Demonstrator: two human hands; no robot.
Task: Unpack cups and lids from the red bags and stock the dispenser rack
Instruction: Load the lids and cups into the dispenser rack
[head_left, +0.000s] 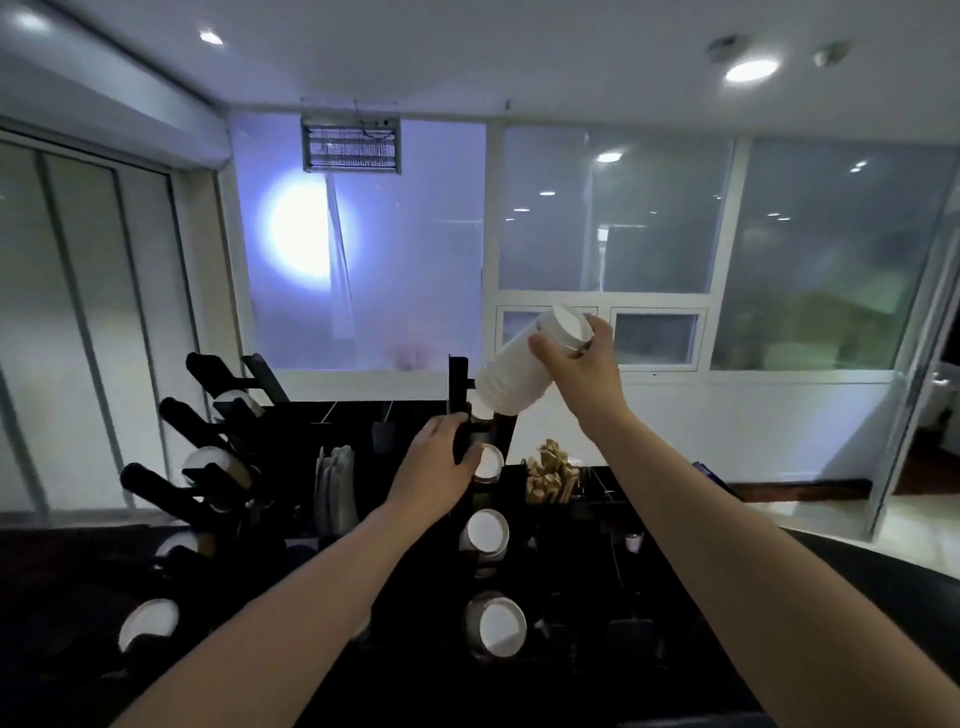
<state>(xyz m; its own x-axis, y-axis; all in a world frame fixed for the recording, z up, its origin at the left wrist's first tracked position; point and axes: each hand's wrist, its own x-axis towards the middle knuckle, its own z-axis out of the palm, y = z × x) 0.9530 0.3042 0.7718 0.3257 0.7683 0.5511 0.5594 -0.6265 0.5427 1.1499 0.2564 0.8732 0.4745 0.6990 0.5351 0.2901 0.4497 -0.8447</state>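
Observation:
My right hand (584, 364) grips the upper end of a tilted stack of white cups (524, 366), whose lower end dips into the top slot of the black dispenser rack (460, 387). My left hand (439, 457) holds the rack's black frame just below that slot. Lower slots of the same column show white cup bottoms (488, 532) and a larger one (501, 626). No red bag is in view.
A second black rack (208, 421) with angled tubes and white cups stands at the left. Wooden stirrers (550, 475) sit in a holder right of the rack, and grey sleeves (335, 488) stand left of it. Frosted windows lie behind the dark counter.

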